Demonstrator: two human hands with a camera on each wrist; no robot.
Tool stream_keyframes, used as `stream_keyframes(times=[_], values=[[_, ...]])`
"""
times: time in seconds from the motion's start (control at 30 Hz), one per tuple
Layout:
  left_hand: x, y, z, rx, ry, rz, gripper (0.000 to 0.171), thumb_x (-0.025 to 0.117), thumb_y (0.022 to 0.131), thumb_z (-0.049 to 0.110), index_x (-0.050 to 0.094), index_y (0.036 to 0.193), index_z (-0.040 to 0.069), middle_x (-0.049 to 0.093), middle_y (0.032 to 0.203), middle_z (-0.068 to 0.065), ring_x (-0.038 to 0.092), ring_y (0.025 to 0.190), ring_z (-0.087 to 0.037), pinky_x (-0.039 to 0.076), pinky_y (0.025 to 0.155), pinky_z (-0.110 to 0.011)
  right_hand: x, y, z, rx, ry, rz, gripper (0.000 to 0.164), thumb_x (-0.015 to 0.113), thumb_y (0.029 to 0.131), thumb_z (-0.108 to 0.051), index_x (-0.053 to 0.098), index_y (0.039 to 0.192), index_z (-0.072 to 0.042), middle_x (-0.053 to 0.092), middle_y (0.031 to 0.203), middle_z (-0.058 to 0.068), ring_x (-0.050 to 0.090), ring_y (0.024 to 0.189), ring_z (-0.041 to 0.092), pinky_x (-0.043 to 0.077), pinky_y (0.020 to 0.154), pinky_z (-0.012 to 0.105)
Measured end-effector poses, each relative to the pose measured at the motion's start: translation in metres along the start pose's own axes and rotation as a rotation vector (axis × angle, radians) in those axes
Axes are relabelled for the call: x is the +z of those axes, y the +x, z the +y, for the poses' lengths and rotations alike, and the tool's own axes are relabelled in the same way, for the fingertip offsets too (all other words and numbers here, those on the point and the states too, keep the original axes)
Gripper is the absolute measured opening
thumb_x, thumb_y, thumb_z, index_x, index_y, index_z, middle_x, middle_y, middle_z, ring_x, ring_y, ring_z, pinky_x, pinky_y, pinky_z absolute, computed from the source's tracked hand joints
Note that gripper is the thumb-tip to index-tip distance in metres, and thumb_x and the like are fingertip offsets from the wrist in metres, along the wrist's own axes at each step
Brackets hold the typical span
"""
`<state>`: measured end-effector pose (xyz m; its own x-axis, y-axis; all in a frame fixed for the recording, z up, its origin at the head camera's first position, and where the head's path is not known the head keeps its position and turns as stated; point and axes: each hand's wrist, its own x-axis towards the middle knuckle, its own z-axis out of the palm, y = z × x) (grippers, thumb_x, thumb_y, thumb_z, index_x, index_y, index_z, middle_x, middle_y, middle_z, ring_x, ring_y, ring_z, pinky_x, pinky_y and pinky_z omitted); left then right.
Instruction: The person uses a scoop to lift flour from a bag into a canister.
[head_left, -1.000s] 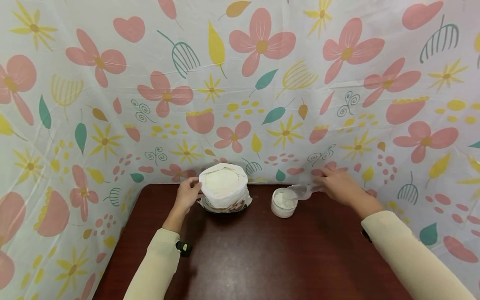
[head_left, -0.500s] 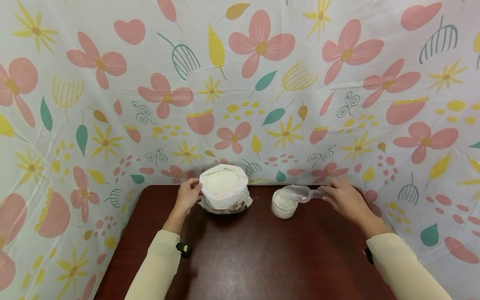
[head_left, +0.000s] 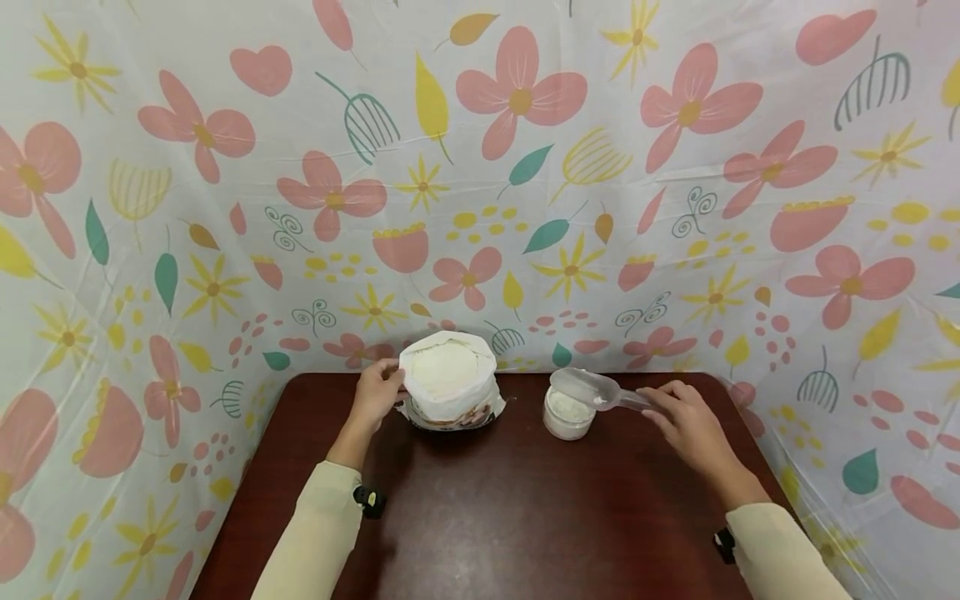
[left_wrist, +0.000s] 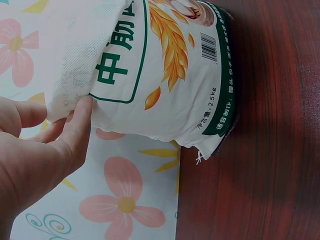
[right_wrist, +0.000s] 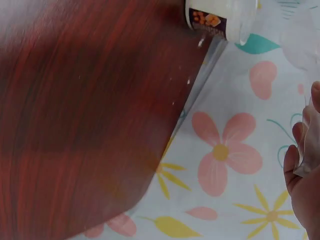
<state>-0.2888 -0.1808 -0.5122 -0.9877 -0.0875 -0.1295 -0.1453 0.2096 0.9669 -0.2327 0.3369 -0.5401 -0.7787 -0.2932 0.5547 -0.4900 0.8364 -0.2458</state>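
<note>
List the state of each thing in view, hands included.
Bag: upright, open, pale powder inside.
Jar: upright, open, white powder inside.
Scoop: held above the jar, a white trace near its handle.
Left hand: holds the bag near its rim.
Right hand: grips the scoop's handle.

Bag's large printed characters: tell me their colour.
The characters are dark green on the white bag; clearest in the left wrist view.

White bag [left_wrist: 150,75] reading "中筋", "2.5kg", jar label [right_wrist: 207,23] unreadable
</note>
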Motion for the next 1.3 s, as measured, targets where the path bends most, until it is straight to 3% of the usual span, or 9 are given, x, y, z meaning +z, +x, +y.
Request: stream_keyframes(times=[0.17, 0.4, 0.9, 1.13, 1.3], values=[[0.000, 0.000, -0.001, -0.008, 0.000, -0.001, 0.037, 0.051, 0.109, 0.013, 0.056, 0.143, -0.001, 0.058, 0.125, -0.026, 0.070, 0.106, -0.030, 0.066, 0.088, -0.035, 0.001, 0.000, -0.007, 0.043, 0.084, 0.048, 0.041, 0.083, 0.082, 0.000, 0.076, 0.121, -0.009, 0.059, 0.096, 0.002, 0.046, 0.087, 0.013, 0.036, 0.069, 0.025], [0.000, 0.000, -0.002, -0.005, -0.004, -0.004, 0.037, 0.051, 0.109, 0.013, 0.055, 0.144, -0.001, 0.058, 0.124, -0.025, 0.069, 0.105, -0.029, 0.066, 0.088, -0.035, -0.001, 0.009, -0.016, 0.048, 0.130, 0.099, 0.041, 0.082, 0.083, 0.004, 0.076, 0.121, -0.009, 0.058, 0.096, 0.001, 0.040, 0.086, 0.005, 0.034, 0.066, 0.020], [0.000, -0.001, -0.001, 0.004, -0.004, -0.008, 0.038, 0.050, 0.110, 0.012, 0.055, 0.144, -0.002, 0.058, 0.126, -0.027, 0.069, 0.109, -0.033, 0.065, 0.091, -0.039, -0.023, 0.045, -0.040, -0.038, 0.168, 0.161, 0.043, 0.083, 0.079, 0.008, 0.076, 0.119, -0.007, 0.059, 0.097, 0.005, 0.042, 0.084, 0.008, 0.037, 0.067, 0.021], [-0.001, 0.001, -0.001, 0.005, -0.007, -0.018, 0.039, 0.050, 0.110, 0.013, 0.054, 0.145, -0.002, 0.057, 0.127, -0.027, 0.069, 0.108, -0.033, 0.062, 0.097, -0.046, -0.035, 0.070, -0.050, -0.079, 0.153, 0.122, 0.043, 0.082, 0.082, 0.006, 0.076, 0.122, -0.007, 0.056, 0.093, 0.003, 0.039, 0.079, 0.005, 0.036, 0.065, 0.018], [-0.001, 0.001, -0.001, 0.004, -0.005, -0.017, 0.039, 0.050, 0.110, 0.012, 0.053, 0.145, -0.003, 0.057, 0.128, -0.027, 0.069, 0.108, -0.033, 0.060, 0.100, -0.052, -0.043, 0.091, -0.057, -0.120, 0.120, 0.060, 0.039, 0.082, 0.084, 0.003, 0.076, 0.121, -0.008, 0.059, 0.098, 0.003, 0.045, 0.085, 0.011, 0.037, 0.068, 0.021]])
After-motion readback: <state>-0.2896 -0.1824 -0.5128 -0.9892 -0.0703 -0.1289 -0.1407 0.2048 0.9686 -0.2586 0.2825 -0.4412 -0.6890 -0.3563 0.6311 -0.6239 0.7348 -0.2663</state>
